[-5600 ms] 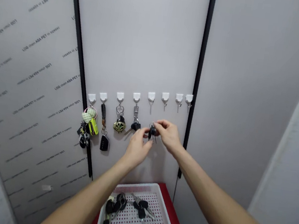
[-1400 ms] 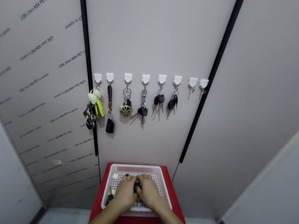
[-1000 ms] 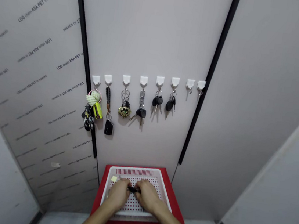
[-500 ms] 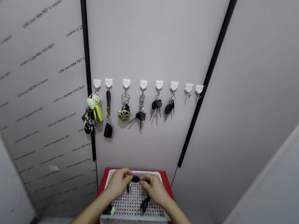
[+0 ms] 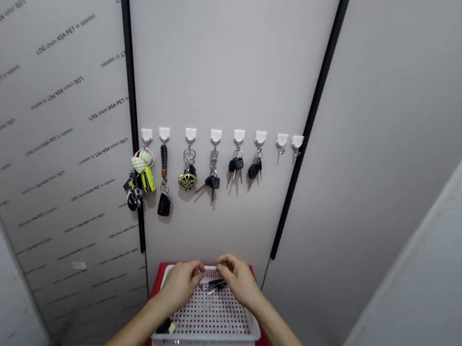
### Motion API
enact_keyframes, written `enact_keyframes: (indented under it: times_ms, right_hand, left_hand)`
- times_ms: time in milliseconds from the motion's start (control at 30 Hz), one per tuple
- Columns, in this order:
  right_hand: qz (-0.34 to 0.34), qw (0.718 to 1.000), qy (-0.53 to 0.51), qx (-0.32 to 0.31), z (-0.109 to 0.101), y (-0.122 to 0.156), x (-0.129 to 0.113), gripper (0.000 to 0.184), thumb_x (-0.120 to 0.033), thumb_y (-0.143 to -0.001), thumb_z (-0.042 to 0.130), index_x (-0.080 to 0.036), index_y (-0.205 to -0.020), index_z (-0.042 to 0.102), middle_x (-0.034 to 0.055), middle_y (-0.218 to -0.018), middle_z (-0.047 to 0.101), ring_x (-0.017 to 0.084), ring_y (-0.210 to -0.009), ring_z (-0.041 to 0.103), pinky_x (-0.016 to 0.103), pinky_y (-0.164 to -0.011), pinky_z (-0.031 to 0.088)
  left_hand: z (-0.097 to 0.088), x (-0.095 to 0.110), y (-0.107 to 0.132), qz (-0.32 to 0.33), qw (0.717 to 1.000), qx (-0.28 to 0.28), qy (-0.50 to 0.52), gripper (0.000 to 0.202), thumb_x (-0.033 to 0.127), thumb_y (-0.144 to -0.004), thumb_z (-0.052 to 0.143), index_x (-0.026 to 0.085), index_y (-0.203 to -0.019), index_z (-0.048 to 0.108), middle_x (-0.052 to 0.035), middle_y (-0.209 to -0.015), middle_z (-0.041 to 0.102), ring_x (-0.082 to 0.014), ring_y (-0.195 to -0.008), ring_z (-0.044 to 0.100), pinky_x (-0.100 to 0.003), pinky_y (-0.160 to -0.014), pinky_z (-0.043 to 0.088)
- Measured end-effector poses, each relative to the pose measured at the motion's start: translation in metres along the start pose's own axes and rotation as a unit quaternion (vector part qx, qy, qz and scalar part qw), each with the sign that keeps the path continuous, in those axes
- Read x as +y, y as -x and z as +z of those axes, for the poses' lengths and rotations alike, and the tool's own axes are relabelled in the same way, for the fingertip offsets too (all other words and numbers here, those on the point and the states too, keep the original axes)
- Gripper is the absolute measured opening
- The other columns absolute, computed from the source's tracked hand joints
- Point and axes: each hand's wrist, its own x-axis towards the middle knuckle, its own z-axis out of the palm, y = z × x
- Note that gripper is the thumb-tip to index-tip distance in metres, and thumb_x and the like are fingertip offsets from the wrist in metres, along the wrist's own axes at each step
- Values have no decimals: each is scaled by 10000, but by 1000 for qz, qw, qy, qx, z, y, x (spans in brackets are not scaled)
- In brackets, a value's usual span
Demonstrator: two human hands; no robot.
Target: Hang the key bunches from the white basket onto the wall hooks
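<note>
Partly curled, left hand [image 5: 181,287] and right hand [image 5: 242,282] near keys [image 5: 217,285], grip's hold unclear.

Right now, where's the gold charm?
Head view, left of centre: the charm hangs under the third hook from the left, above the left hand, right of the strap.

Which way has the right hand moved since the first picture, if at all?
Yes: downward. The right hand is farther below the wall hooks and nearer the white basket.

Your left hand [image 5: 182,285] and right hand [image 5: 239,280] face each other — fingers [image 5: 199,267] curled, hands apart — with forearms [image 5: 136,321] slanting inward.
</note>
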Motion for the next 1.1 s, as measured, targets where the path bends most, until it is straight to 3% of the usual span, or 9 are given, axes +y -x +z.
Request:
enact_keyframes:
  times_ms: [100,200,367,567,733,900,1100]
  right_hand:
    - [-48,997,17,-56,5,6,-4,218,-207,-637,424,-144,-821,524,21,-777,556,117,-738,485,235,-677,355]
    - [-51,991,-21,-124,7,9,-10,222,-208,-668,386,-139,-807,544,11,-727,563,113,-693,490,235,-643,367]
    - [-54,994,-63,-65,-1,5,-17,210,-260,-679,401,-137,-777,541,13,-743,556,120,-732,478,244,-679,355]
    - [-41,993,-83,-69,-6,5,-16,158,-254,-672,415,-127,-687,507,-12,-625,508,84,-590,442,212,-568,351]
    - [-80,993,-87,1,-25,-2,-33,184,-288,-659,423,-131,-571,462,-41,-499,420,60,-492,382,192,-495,323]
    - [-68,983,-127,117,-67,-23,-56,242,-373,-609,459,-136,-567,446,-42,-468,422,59,-440,385,199,-458,335]
    - [-101,951,-113,270,-118,-55,-84,277,-411,-559,490,-135,-558,464,-49,-446,425,42,-390,345,172,-389,288]
  left_hand:
    - [-10,13,1,72,997,-8,-31,217,214,-675,349,185,-779,537,8,-619,551,-94,-577,469,-179,-529,310]
    - [-19,24,-2,104,995,-2,-14,214,217,-681,343,179,-773,532,7,-635,556,-90,-588,471,-175,-543,320]
    - [-28,38,-10,100,994,18,48,189,225,-665,361,155,-740,520,29,-532,494,-71,-493,418,-165,-478,301]
    - [-29,52,-18,103,990,8,96,181,170,-613,406,154,-756,516,46,-501,458,-64,-480,406,-163,-476,308]
    - [-38,74,-28,117,985,42,116,182,199,-624,418,153,-768,519,27,-564,500,-72,-522,435,-177,-508,343]
    - [-45,102,-42,145,974,69,162,221,219,-642,428,153,-846,480,-15,-785,543,-82,-657,480,-195,-606,386]
    - [-48,141,-58,173,975,86,110,259,159,-624,441,158,-882,464,-27,-907,517,-89,-697,492,-222,-675,390]
